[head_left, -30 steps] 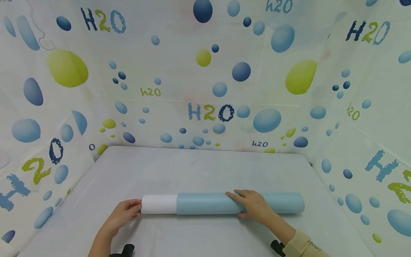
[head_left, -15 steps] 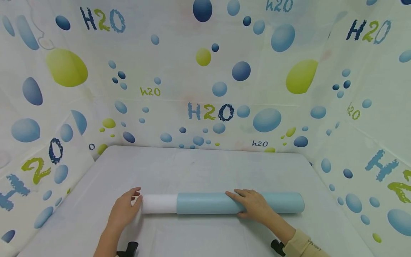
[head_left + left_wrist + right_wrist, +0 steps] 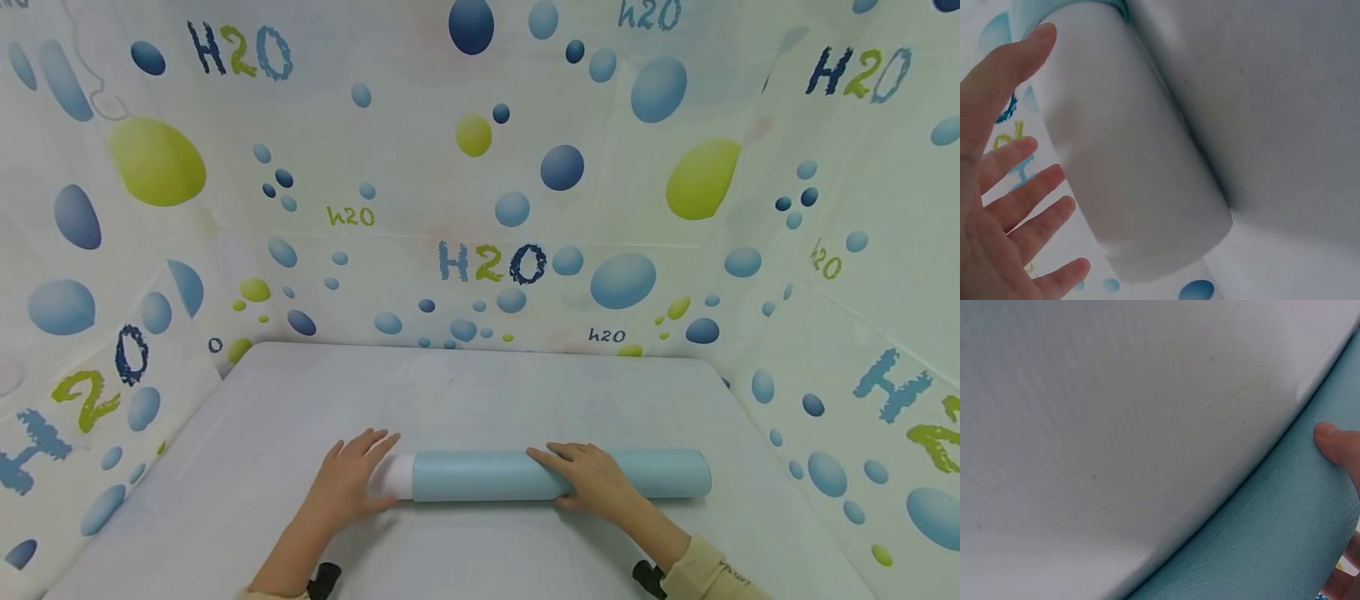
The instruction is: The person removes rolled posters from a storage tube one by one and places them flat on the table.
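A light blue roll with a leathery, finely creased surface point(image 3: 472, 475) lies lengthwise on the white table. From its left end sticks out a smooth white tube point(image 3: 402, 477), narrower than the roll. My left hand point(image 3: 345, 485) arches over the tube with its thumb on the near side and fingers spread on the far side. In the left wrist view the tube point(image 3: 1116, 144) runs past these spread, relaxed fingers. My right hand point(image 3: 596, 485) holds the roll right of its middle, thumb in front and fingers over the top; the right wrist view shows the thumb on the blue surface point(image 3: 1260, 537).
The white tabletop point(image 3: 465, 392) reaches back to a wall sheet point(image 3: 420, 167) printed with blue and green bubbles and H2O lettering. The same sheet hangs on both sides. A black strap piece point(image 3: 325, 579) shows at the left wrist, another point(image 3: 648, 578) at the right.
My left hand has let go of the tube's left end, lifted with fingers opening, and moved right over the tube. The right hand and the roll have stayed in place.
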